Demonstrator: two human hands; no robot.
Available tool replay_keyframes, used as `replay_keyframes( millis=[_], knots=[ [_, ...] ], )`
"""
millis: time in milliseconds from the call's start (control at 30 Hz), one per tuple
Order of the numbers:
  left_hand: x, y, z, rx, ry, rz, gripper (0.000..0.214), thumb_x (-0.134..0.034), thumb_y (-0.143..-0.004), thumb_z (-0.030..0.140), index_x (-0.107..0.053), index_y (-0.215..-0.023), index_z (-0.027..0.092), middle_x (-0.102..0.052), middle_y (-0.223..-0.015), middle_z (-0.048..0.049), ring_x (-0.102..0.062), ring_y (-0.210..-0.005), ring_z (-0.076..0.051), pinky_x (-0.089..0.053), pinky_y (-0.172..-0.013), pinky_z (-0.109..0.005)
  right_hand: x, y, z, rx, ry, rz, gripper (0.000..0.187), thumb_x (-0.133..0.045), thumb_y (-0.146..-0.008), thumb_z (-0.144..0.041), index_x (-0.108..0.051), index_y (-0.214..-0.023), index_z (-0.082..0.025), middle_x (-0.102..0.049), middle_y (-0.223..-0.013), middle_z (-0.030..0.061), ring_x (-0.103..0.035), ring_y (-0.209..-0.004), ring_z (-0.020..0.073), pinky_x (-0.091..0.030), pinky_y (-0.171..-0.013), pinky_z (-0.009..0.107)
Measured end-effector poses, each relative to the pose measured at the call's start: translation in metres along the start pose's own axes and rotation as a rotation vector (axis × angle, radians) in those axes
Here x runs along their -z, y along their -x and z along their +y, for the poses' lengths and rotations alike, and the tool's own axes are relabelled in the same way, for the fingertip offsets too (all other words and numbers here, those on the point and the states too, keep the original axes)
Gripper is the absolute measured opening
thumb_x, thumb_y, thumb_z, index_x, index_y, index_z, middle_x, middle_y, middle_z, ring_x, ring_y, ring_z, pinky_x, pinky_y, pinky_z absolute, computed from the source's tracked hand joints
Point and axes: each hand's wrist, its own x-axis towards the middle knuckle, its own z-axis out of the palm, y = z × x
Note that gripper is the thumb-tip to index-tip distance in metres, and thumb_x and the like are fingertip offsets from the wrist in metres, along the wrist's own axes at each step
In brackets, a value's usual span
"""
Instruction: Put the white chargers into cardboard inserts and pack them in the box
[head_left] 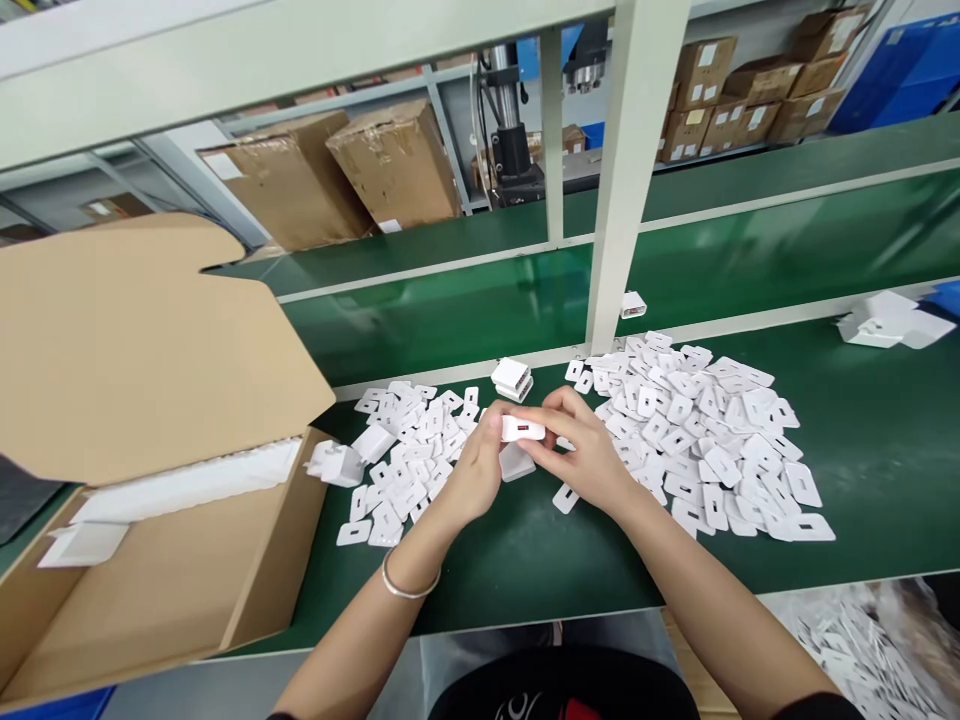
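Between my two hands is a white charger housing [523, 428], its end with a dark red slot turned up toward me. My left hand [480, 462] grips it from the left, thumb and fingers closed round its side. From the right, the fingers of my right hand [581, 445] press on its edge. Just beneath my hands another white piece [516, 463] lies on the green bench, partly covered. Behind them stand white housings [512, 378] close together. Small white slotted plates lie in a left pile [412, 455] and a larger right pile [697, 430].
An open cardboard box [270, 560] stands at the left, with white pieces inside. White chargers [335, 464] lie beside it. A pale metal post [619, 180] rises behind the right pile. More white parts [885, 318] sit at the far right; a bag of parts [862, 650] is below the bench.
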Motion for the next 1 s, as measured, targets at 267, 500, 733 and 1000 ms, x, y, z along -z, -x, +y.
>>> replay_keyframes(
  millis=[267, 500, 733, 1000],
  knots=[
    [-0.004, 0.014, -0.013, -0.174, -0.060, 0.067, 0.041, -0.028, -0.113, 0.052, -0.053, -0.129, 0.024, -0.060, -0.119, -0.0084, -0.060, -0.108, -0.023, -0.047, -0.098, -0.042, -0.007, 0.001, -0.001, -0.154, -0.121, -0.058, 0.041, -0.065, -0.103, -0.045, -0.066, -0.141, -0.032, -0.051, -0.105, 0.0041, -0.057, -0.086, 0.0185, -0.057, -0.080, 0.037],
    [-0.006, 0.017, -0.027, -0.472, -0.143, 0.168, 0.037, -0.034, -0.113, 0.045, -0.051, -0.139, 0.025, -0.050, -0.111, -0.0069, -0.052, -0.101, -0.022, -0.047, -0.089, -0.038, -0.020, 0.004, -0.002, -0.342, -0.483, -0.150, 0.045, -0.059, -0.103, -0.061, -0.058, -0.132, -0.027, -0.065, -0.112, 0.0056, -0.064, -0.096, 0.0215, -0.058, -0.078, 0.034],
    [-0.003, 0.019, -0.026, -0.469, -0.107, 0.162, 0.038, -0.039, -0.111, 0.048, -0.050, -0.141, 0.027, -0.052, -0.113, -0.0078, -0.055, -0.099, -0.023, -0.050, -0.084, -0.038, -0.025, 0.009, -0.001, -0.295, -0.470, -0.094, 0.041, -0.063, -0.102, -0.057, -0.062, -0.129, -0.026, -0.066, -0.107, 0.0054, -0.061, -0.085, 0.0190, -0.054, -0.072, 0.032],
    [-0.007, 0.020, -0.018, -0.352, 0.168, 0.170, 0.047, -0.060, -0.102, 0.056, -0.054, -0.140, 0.029, -0.060, -0.120, -0.0083, -0.062, -0.099, -0.021, -0.053, -0.081, -0.033, -0.026, 0.012, -0.001, -0.213, -0.355, 0.012, 0.047, -0.060, -0.102, -0.062, -0.059, -0.131, -0.025, -0.069, -0.104, 0.0066, -0.065, -0.084, 0.0213, -0.056, -0.073, 0.035]
  ],
)
